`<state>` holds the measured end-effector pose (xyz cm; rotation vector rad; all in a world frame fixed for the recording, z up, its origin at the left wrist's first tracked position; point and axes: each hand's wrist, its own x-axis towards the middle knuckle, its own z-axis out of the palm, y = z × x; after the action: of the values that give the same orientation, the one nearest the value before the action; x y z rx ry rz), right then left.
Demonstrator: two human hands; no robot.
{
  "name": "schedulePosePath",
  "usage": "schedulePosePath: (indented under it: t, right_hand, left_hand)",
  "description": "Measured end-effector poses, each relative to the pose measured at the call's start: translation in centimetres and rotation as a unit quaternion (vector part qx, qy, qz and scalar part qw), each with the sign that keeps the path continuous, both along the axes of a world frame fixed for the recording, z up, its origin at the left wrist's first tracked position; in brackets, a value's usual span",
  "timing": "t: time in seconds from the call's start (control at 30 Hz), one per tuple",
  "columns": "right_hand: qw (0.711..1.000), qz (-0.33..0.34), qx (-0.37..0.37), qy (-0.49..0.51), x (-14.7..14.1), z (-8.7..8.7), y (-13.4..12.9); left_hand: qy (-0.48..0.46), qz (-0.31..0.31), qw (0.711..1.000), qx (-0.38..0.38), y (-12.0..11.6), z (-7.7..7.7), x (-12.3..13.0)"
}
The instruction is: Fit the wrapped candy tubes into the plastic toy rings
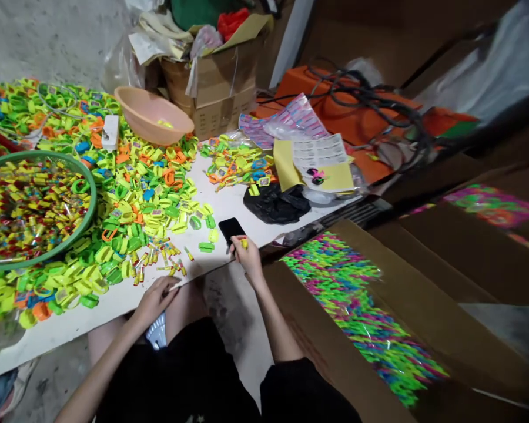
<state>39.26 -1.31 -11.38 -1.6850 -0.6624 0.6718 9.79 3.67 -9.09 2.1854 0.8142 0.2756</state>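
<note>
Phone [230, 229] near bench [223, 202] edge, at right grip [250, 258]; small yellow piece [244, 242] pinched there. Left grip [156, 298] near loose tubes [189, 254], closure unclear. Risk: piece dropped over edge from slack pinch, phone from nudge.

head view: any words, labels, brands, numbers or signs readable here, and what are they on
No text can be read for certain.
White sheet: rows of print, too small.
Cardboard box: printed marks, too blurred.
Pink-and-blue sheets: repeated printing, too small.
Bright plastic pieces: some have small printed squares, too small.
</note>
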Motion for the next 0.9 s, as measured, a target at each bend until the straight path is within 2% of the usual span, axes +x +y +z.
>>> schedulePosePath:
  t: [0.1,0.2,0.27,0.37,0.5,0.63,0.7,0.8,0.9]
  right_hand:
    - [0.998,0.052,-0.032,0.021,-0.8,-3.2,-0.5]
    - [0.993,0.106,-0.049,0.038,-1.2,-4.8,-1.0]
    - [0.986,0.151,-0.058,0.049,-1.2,-5.3,-1.2]
    - [0.973,0.216,-0.06,0.064,-1.3,-5.6,-1.5]
    - [0.97,0.221,-0.062,0.078,-1.9,-5.5,-2.0]
    - [0.972,0.223,-0.038,0.068,-3.0,-4.2,-2.4]
    - [0.969,0.239,-0.029,0.054,-3.6,-3.1,-2.6]
    - [0.965,0.259,-0.028,0.03,-5.0,-1.5,-2.9]
    - [0.955,0.293,-0.019,0.041,-7.0,-0.3,-3.3]
  left_hand:
    - [-0.002,-0.001,0.999,0.036,2.1,-0.7,5.6]
    - [0.013,-0.003,0.997,0.076,4.6,-2.3,10.2]
    - [0.017,0.003,0.997,0.076,5.8,-3.6,12.3]
    - [0.01,0.013,0.998,0.067,6.3,-4.9,13.6]
    - [-0.019,0.047,0.997,0.051,5.0,-4.9,13.2]
    - [-0.063,0.077,0.995,0.028,2.8,-3.1,11.3]
    - [-0.085,0.093,0.992,0.015,1.4,-2.0,10.0]
    - [-0.104,0.147,0.983,-0.029,-0.9,-0.4,7.4]
    - [-0.097,0.203,0.972,-0.073,-3.1,0.4,4.5]
